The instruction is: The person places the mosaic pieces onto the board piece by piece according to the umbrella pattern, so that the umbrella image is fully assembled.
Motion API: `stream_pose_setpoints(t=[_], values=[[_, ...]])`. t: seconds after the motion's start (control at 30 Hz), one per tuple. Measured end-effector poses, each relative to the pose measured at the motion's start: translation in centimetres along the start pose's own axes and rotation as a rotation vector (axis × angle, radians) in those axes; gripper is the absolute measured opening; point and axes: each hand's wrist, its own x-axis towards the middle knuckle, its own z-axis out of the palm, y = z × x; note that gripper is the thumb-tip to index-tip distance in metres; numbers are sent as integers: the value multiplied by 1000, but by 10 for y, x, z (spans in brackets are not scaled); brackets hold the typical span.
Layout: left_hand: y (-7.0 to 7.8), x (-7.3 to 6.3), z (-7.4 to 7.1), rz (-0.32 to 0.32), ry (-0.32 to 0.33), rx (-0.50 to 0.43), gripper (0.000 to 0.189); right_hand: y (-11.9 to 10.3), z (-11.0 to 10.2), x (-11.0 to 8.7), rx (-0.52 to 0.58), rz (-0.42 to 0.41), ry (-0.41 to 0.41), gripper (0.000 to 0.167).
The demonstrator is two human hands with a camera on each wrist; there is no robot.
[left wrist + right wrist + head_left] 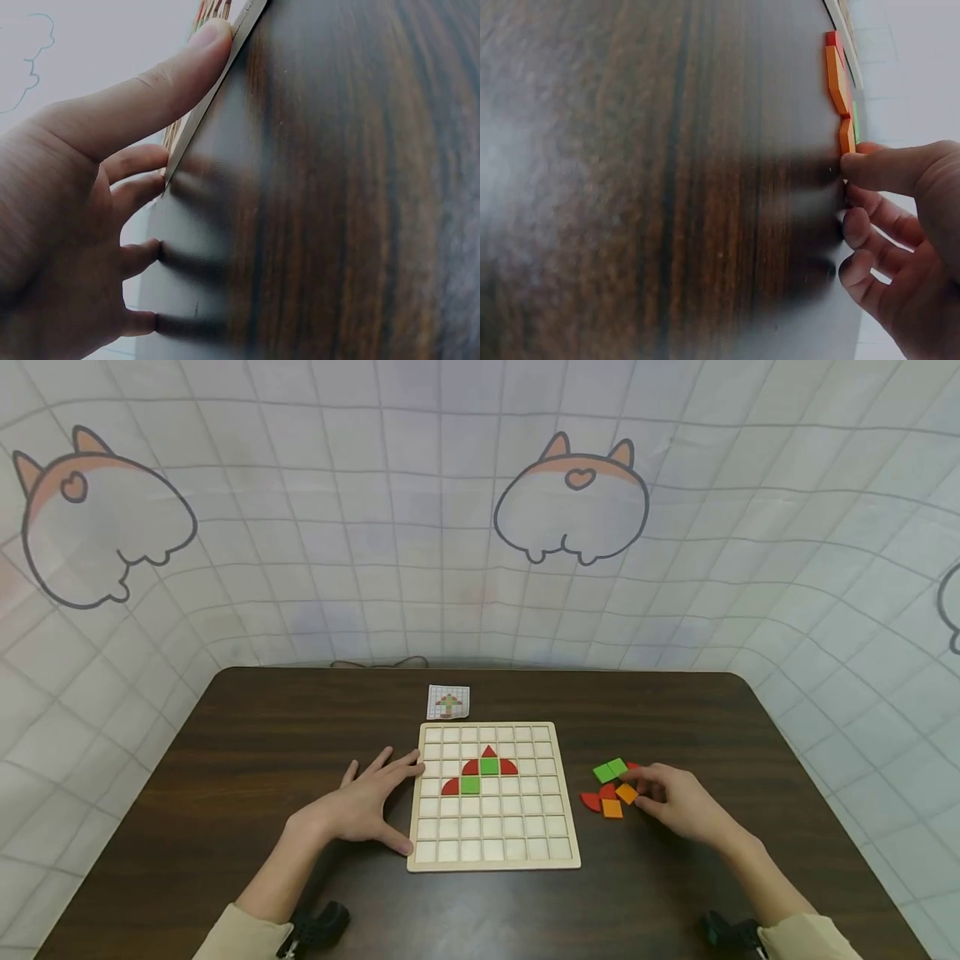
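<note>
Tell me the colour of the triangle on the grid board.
The triangular tile is red, shown best in the head view.

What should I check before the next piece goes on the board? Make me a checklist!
1. Left hand touching the board: ok, at its left edge.
2. Picture card in sight: ok, just beyond the board.
3. Bare squares left: ok, lots.
4. Right hand near the loose pieces: ok.
5. Firm grip on the nearest orange square: cannot tell.
6. Placed pieces match the card: cannot tell, its picture is too small.

L hand [362, 803] splayed, R hand [681, 802] half-curled
</note>
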Motion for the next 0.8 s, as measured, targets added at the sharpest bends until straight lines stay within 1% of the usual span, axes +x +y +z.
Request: stream_pose_setpoints(t=[0.2,0.33,0.43,0.5,0.63,0.8], values=[[1,3,2,6,4,7,112,2,1,-1,-25,21,29,23],[0,3,1,4,-1,6,112,1,3,-1,2,58,57,19],[0,2,1,1,-7,5,112,-2,6,1,51,99,83,20],[0,2,0,0,-9,4,113,-6,8,3,75,110,101,20],[0,2,-1,-4,-9,2,113,-16,13,9,134,93,125,22],[-1,1,0,-10,-7,3,113,-31,19,14,264,71,133,23]])
